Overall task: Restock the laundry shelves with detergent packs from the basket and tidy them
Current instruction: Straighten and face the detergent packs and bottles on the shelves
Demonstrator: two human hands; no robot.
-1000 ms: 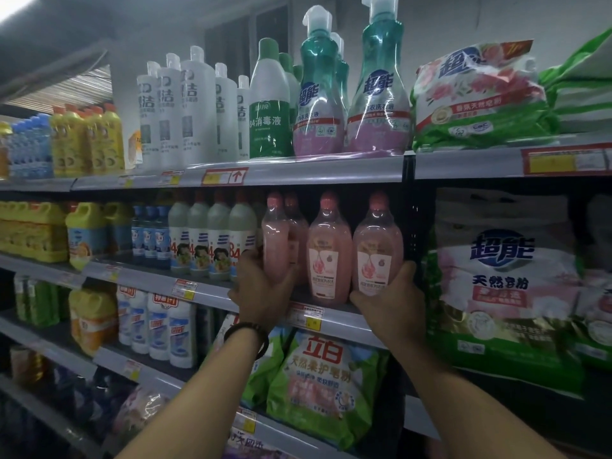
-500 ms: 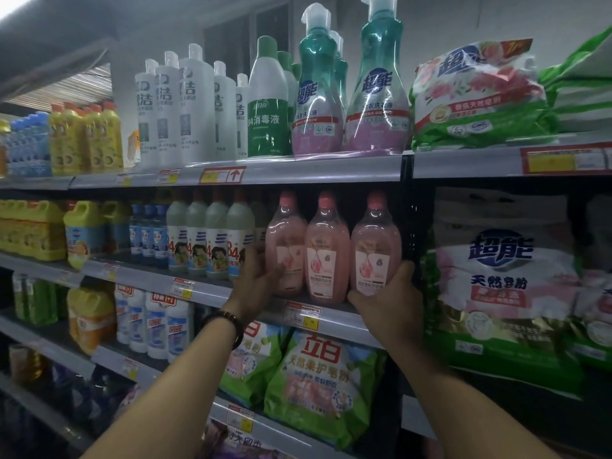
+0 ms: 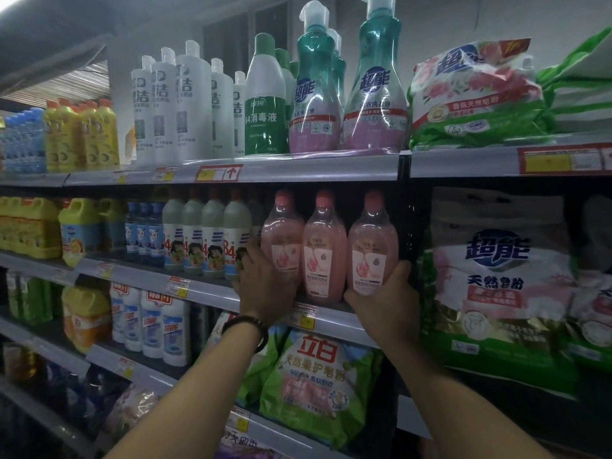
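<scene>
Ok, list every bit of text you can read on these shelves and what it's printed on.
"超能": teal pump bottles, top shelf.
"84消毒液": green-and-white bottle, top shelf.
"超能 天然皂粉": large bag, right bay.
"立白 天然柔护皂粉": green bag, lower shelf.
Labels on the pink bottles and the price tags: too small or blurred.

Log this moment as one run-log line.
step: tidying | left hand: holds leftmost pink bottle | right hand: holds rightmost pink bottle
</scene>
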